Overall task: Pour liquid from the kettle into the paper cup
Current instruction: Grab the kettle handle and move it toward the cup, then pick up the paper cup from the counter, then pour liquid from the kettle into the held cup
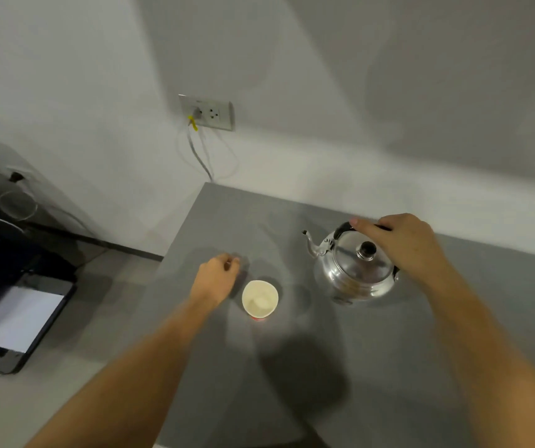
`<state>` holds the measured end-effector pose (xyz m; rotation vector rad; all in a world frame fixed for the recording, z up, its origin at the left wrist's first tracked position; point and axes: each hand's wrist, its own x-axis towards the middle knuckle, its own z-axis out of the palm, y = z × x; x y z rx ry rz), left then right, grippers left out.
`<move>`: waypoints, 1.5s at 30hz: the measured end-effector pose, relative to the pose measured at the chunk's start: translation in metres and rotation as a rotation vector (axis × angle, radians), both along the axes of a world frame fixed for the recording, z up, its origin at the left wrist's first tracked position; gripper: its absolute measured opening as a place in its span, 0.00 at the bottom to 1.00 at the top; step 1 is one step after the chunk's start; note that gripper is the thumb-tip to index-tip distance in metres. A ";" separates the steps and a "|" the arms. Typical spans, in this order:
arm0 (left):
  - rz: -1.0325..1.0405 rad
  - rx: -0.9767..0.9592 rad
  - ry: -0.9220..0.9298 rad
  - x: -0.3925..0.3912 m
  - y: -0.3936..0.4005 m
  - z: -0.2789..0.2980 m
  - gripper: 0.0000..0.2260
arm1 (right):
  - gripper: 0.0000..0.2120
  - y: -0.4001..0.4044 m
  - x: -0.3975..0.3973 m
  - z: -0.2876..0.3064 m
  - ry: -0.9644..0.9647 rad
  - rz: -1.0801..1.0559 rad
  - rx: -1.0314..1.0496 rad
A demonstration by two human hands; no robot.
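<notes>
The kettle (355, 270) stands upright on the tabletop (389, 367), right of the cup (260, 299) and apart from it; its spout (309, 242) points left, towards the cup's side. The right hand (402, 245) is nearer, fingers curled over the black handle (343, 228); a full grip cannot be confirmed. The left hand (217, 278), loosely curled and empty, sits just beside the cup, contact unclear.

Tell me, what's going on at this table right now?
A person is about to pour a drink. Their right hand grips the black handle of a metal kettle, which stands upright on the grey table with its lid on and spout towards the left. Their left hand rests loosely curled on the table just beside an open paper cup, not holding it. Nothing is being poured yet.
</notes>
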<state>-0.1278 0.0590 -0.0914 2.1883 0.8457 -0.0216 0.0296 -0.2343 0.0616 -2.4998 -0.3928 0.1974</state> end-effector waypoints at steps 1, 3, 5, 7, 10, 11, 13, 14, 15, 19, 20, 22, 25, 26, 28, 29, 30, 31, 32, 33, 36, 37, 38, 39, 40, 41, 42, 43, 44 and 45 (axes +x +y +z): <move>0.000 -0.020 -0.001 -0.008 -0.002 -0.004 0.13 | 0.32 0.000 -0.008 0.001 0.014 0.003 0.003; -0.012 -0.062 -0.007 -0.023 -0.008 -0.011 0.12 | 0.32 0.000 -0.024 0.003 0.038 0.016 0.002; -0.026 -0.110 -0.007 -0.037 -0.014 -0.017 0.15 | 0.32 0.001 -0.038 0.005 0.051 0.032 -0.012; -0.048 -0.147 -0.010 -0.047 -0.020 -0.021 0.18 | 0.32 0.003 -0.050 0.007 0.055 0.043 -0.042; -0.092 -0.212 -0.045 -0.058 -0.030 -0.023 0.21 | 0.34 0.006 -0.066 0.007 0.053 0.061 -0.079; -0.105 -0.234 -0.064 -0.060 -0.033 -0.024 0.21 | 0.34 0.007 -0.070 0.006 0.051 0.067 -0.088; -0.126 -0.275 -0.098 -0.062 -0.038 -0.027 0.23 | 0.35 0.009 -0.077 0.004 0.044 0.075 -0.096; -0.137 -0.290 -0.114 -0.062 -0.041 -0.028 0.25 | 0.35 0.011 -0.081 0.002 0.042 0.079 -0.097; -0.151 -0.304 -0.133 -0.062 -0.043 -0.030 0.26 | 0.35 0.013 -0.084 0.001 0.040 0.082 -0.100; -0.170 -0.380 -0.194 -0.059 -0.050 -0.031 0.32 | 0.34 0.023 -0.094 -0.001 0.052 0.089 -0.108; -0.173 -0.387 -0.208 -0.057 -0.051 -0.031 0.32 | 0.32 0.025 -0.096 -0.001 0.059 0.096 -0.105; -0.171 -0.398 -0.239 -0.055 -0.054 -0.029 0.32 | 0.21 0.029 -0.099 0.002 0.044 0.130 -0.150; -0.171 -0.402 -0.270 -0.051 -0.058 -0.025 0.30 | 0.30 0.034 -0.100 0.003 0.026 0.142 -0.209; -0.166 -0.409 -0.272 -0.050 -0.059 -0.024 0.30 | 0.32 0.035 -0.100 0.003 0.026 0.142 -0.239; -0.146 -0.430 -0.271 -0.049 -0.060 -0.023 0.31 | 0.33 0.039 -0.100 0.006 0.033 0.144 -0.279; -0.136 -0.440 -0.269 -0.048 -0.061 -0.023 0.31 | 0.33 0.041 -0.100 0.008 0.031 0.149 -0.297; -0.128 -0.445 -0.267 -0.048 -0.061 -0.024 0.31 | 0.33 0.044 -0.100 0.010 0.027 0.156 -0.320; -0.122 -0.445 -0.268 -0.048 -0.061 -0.024 0.31 | 0.32 0.046 -0.100 0.012 0.024 0.164 -0.339; -0.118 -0.440 -0.271 -0.048 -0.062 -0.024 0.30 | 0.32 0.048 -0.100 0.012 0.024 0.171 -0.352; -0.114 -0.432 -0.274 -0.048 -0.063 -0.024 0.30 | 0.32 0.050 -0.099 0.013 0.023 0.181 -0.361; -0.101 -0.426 -0.278 -0.047 -0.065 -0.024 0.29 | 0.30 0.058 -0.098 0.017 0.029 0.191 -0.387; -0.098 -0.427 -0.279 -0.047 -0.065 -0.024 0.28 | 0.29 0.060 -0.098 0.019 0.026 0.193 -0.400; -0.096 -0.427 -0.279 -0.047 -0.066 -0.024 0.28 | 0.29 0.063 -0.098 0.020 0.021 0.197 -0.415; -0.092 -0.428 -0.279 -0.047 -0.066 -0.024 0.28 | 0.29 0.065 -0.098 0.021 0.013 0.202 -0.432; -0.089 -0.433 -0.283 -0.047 -0.066 -0.024 0.28 | 0.29 0.068 -0.098 0.022 0.005 0.206 -0.446; -0.085 -0.439 -0.286 -0.047 -0.066 -0.025 0.28 | 0.28 0.070 -0.098 0.023 -0.001 0.210 -0.456; -0.082 -0.443 -0.287 -0.047 -0.067 -0.025 0.28 | 0.28 0.072 -0.098 0.024 -0.006 0.216 -0.462; -0.080 -0.446 -0.286 -0.047 -0.067 -0.026 0.29 | 0.28 0.075 -0.098 0.025 -0.010 0.224 -0.469; -0.078 -0.449 -0.284 -0.047 -0.067 -0.027 0.29 | 0.28 0.077 -0.099 0.025 -0.016 0.231 -0.478; -0.075 -0.455 -0.285 -0.047 -0.067 -0.027 0.29 | 0.28 0.079 -0.100 0.026 -0.028 0.235 -0.488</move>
